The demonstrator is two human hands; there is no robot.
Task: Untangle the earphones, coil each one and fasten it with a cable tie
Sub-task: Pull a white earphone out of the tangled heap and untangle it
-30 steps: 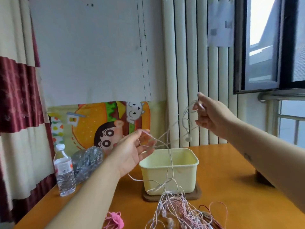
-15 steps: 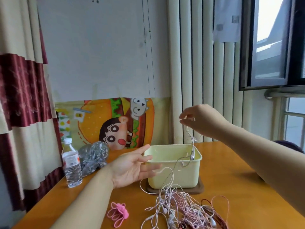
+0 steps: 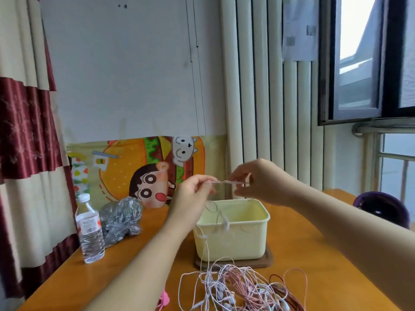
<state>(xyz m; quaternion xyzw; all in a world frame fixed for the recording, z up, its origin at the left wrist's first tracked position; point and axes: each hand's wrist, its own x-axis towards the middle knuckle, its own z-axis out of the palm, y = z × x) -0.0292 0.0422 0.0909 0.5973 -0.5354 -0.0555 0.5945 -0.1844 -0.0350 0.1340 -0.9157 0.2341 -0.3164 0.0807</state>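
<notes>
Wall (image 3: 134, 75): white, plain, marked by two small dark spots near the top.
Curtain (image 3: 24, 131): banded in cream and maroon, hung at the left edge.
Cartoon burger cloth (image 3: 116, 167): fixed low on the wall, behind the table.
Ribbed panel (image 3: 258, 86): white, vertical; a paper sheet (image 3: 298, 30) is taped to it.
Window (image 3: 350, 63): dark-framed; daylight is admitted.
Table (image 3: 303, 254): orange-brown wood.

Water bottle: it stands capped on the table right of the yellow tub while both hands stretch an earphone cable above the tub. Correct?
No. In the head view the water bottle stands capped on the table left of the yellow tub, not right. The left hand and right hand do stretch an earphone cable above the tub.
</notes>
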